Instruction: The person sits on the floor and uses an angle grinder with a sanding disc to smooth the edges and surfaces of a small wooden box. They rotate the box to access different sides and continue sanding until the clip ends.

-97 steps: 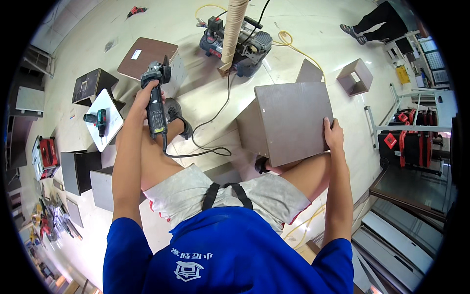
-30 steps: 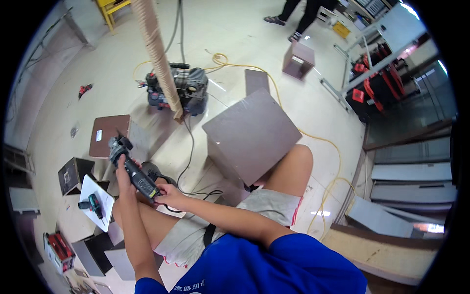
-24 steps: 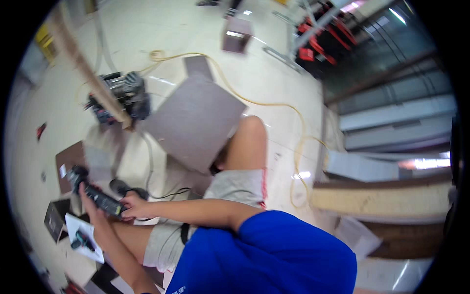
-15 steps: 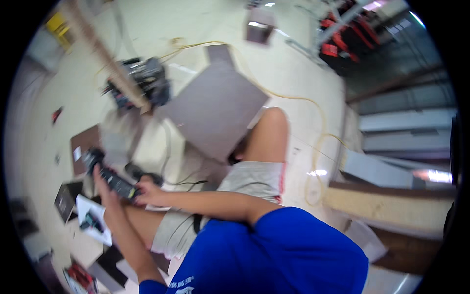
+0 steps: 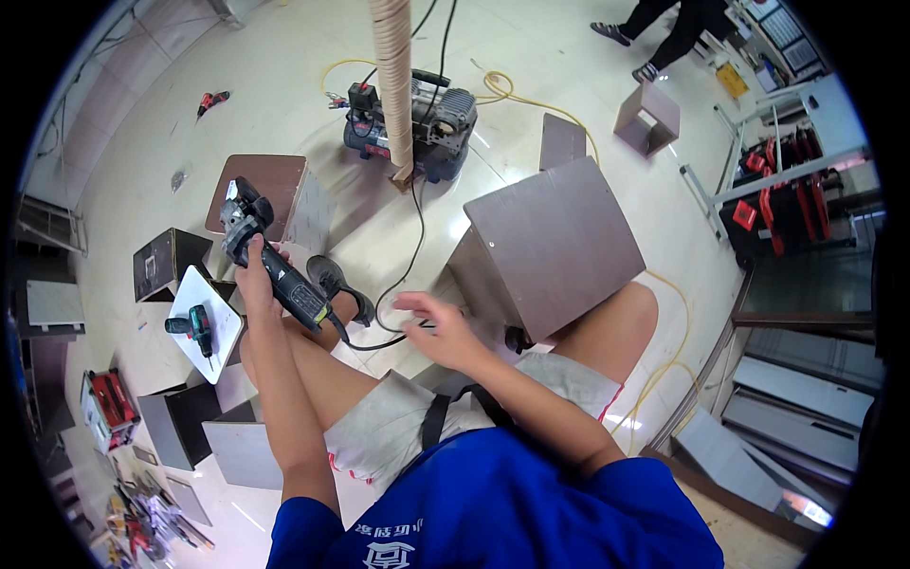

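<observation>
My left hand (image 5: 254, 278) is closed around the body of a black angle grinder (image 5: 296, 292), whose head points up and away to the left. From the grinder's rear end a black cord (image 5: 363, 347) loops to the right. My right hand (image 5: 438, 329) is off the tool, over the cord between my legs, fingers apart and partly bent, holding nothing. A brown-grey box-shaped board cabinet (image 5: 559, 251) stands beside my right knee. Beyond the grinder's head is another brown-topped box (image 5: 275, 194).
An air compressor (image 5: 417, 128) sits ahead, behind a wrapped post (image 5: 391, 85). A green cordless drill (image 5: 197, 329) lies on a white board (image 5: 221, 302) at left. A yellow hose (image 5: 675, 294) crosses the floor. Another person's legs (image 5: 659, 38) show far right.
My right hand has let go of the grinder's rear end and moved right. The left hand still holds the tool. My view has swung left, so the surroundings appear shifted right.
</observation>
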`<move>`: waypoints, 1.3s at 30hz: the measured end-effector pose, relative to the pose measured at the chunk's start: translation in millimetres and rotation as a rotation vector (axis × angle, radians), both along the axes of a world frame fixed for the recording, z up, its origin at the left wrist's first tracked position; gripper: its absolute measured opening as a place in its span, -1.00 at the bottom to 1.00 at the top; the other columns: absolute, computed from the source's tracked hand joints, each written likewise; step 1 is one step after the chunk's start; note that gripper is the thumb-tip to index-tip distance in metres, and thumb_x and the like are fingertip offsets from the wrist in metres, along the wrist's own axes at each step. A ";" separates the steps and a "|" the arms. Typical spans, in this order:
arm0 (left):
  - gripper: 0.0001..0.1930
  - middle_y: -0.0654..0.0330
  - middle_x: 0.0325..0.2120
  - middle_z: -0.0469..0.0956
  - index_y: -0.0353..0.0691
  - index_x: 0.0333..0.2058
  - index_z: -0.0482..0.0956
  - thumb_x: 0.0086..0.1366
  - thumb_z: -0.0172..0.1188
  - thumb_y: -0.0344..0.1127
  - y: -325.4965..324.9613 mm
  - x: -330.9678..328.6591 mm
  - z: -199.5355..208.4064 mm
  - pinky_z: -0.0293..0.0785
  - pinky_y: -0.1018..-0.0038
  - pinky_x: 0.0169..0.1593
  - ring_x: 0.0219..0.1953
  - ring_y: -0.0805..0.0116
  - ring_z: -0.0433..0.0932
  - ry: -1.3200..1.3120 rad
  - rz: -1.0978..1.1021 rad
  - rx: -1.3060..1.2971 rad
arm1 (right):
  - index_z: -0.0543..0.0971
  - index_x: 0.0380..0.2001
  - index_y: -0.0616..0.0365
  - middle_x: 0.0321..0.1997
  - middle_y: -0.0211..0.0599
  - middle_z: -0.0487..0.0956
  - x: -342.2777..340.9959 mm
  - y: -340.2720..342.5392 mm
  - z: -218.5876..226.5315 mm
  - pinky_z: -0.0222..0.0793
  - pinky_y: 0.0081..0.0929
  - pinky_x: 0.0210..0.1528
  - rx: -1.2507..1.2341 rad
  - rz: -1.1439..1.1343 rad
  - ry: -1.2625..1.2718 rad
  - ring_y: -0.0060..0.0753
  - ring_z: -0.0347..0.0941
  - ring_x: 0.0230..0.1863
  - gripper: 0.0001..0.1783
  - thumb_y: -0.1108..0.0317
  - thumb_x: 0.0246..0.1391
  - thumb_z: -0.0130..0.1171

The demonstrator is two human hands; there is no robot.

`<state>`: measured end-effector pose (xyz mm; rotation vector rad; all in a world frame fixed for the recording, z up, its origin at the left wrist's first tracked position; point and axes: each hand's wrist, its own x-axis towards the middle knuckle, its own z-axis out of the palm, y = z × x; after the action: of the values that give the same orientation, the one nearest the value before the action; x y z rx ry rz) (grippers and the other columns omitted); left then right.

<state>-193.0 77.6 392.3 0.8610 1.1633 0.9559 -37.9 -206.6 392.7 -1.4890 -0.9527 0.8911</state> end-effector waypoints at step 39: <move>-0.68 0.19 -0.44 0.60 -0.32 -0.24 0.53 0.25 0.37 -0.19 2.3 -11.9 26.4 0.57 0.49 -0.48 -0.51 0.42 0.63 0.035 0.018 0.029 | 0.48 0.05 0.30 -0.03 -0.16 0.67 -12.8 19.8 -34.0 0.46 -0.49 0.12 -0.283 0.231 0.251 -0.45 0.58 0.01 -0.70 0.57 0.25 0.09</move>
<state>-204.9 79.9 418.8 0.8945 1.1912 0.9782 -50.8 -186.8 358.8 -1.4750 -0.8475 1.3932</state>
